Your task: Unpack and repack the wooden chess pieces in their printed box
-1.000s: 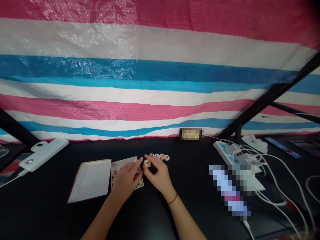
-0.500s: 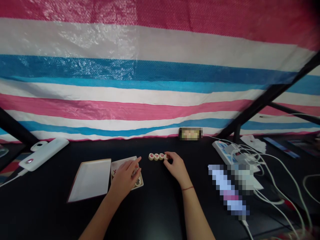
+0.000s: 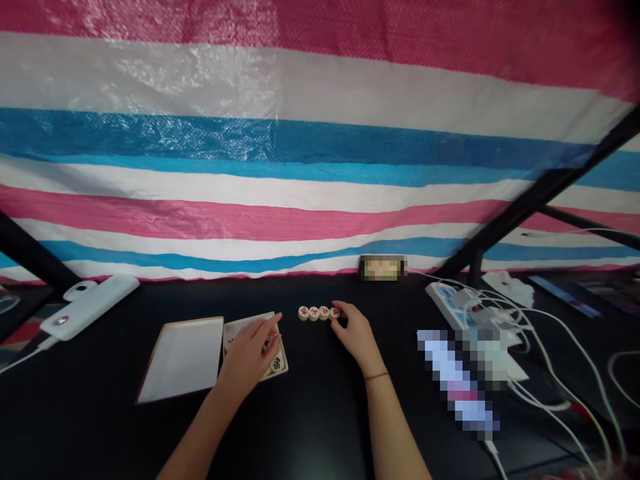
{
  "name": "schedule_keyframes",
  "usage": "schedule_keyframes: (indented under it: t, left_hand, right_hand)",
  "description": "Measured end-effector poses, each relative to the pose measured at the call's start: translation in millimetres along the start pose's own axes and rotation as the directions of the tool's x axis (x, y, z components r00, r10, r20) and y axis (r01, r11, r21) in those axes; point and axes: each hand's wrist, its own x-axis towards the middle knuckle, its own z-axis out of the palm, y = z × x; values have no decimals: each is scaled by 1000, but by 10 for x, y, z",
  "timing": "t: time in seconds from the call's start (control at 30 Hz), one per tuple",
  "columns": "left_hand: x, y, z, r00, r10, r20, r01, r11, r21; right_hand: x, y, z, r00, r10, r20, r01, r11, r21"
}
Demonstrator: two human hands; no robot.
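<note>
A short row of round wooden game pieces (image 3: 314, 313) with red characters lies on the black table (image 3: 320, 413). My right hand (image 3: 354, 331) rests at the row's right end, fingers curled and pinching the last piece there. My left hand (image 3: 251, 357) lies over a small open box (image 3: 278, 362) that holds more pieces, fingers bent down into it; what they touch is hidden. The box's white lid (image 3: 183, 359) lies flat just left of it.
A white power bank (image 3: 90, 307) with a cable sits at the far left. A power strip (image 3: 453, 300) with several white cables (image 3: 545, 353) fills the right side. A striped tarp (image 3: 300, 147) hangs behind, crossed by black frame bars (image 3: 530, 200).
My right hand carried a piece from near the box to the right end of the row and stays there. My left hand has stayed over the box.
</note>
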Motion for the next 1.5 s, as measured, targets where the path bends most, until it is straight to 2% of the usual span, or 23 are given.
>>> schedule_keyframes:
  t: [0.37, 0.47, 0.6, 0.67, 0.73, 0.83, 0.97, 1.13, 1.33, 1.5]
  left_hand:
    - [-1, -16, 14, 1000, -7, -1, 7, 1000, -2]
    - [7, -34, -16, 1000, -24, -20, 25, 999, 31]
    - [11, -176, -87, 988, -108, -109, 122, 985, 125]
    - [11, -295, -135, 978, -150, -147, 173, 972, 158]
    - [9, -416, -190, 976, -170, -137, 193, 966, 173]
    - [1, -543, -269, 982, -182, -50, 187, 969, 162]
    - [-13, -590, -323, 977, -189, 98, 162, 959, 232]
    - [-24, -567, -304, 955, -236, 182, 177, 940, 291]
    - [-9, -454, -286, 910, -325, 256, 223, 907, 358]
    - [-10, -318, -290, 911, -355, 211, 258, 888, 381]
  right_hand:
    - [6, 45, 0, 1000, -8, 16, 8, 1000, -4]
    - [6, -18, -55, 997, -58, -52, 56, 998, -27]
    - [-29, -275, -41, 971, -158, -181, 163, 986, 18]
    - [-77, -444, 51, 973, -192, -126, 206, 972, 110]
    - [-138, -600, 182, 970, -241, -9, 238, 952, 192]
    - [-212, -763, 376, 946, -299, 128, 260, 932, 252]
    - [-223, -864, 534, 926, -303, 226, 245, 936, 253]
    - [-189, -927, 601, 918, -293, 268, 253, 952, 173]
    - [-221, -941, 579, 930, -256, 262, 231, 965, 123]
    - [-255, -889, 589, 944, -233, 234, 218, 972, 88]
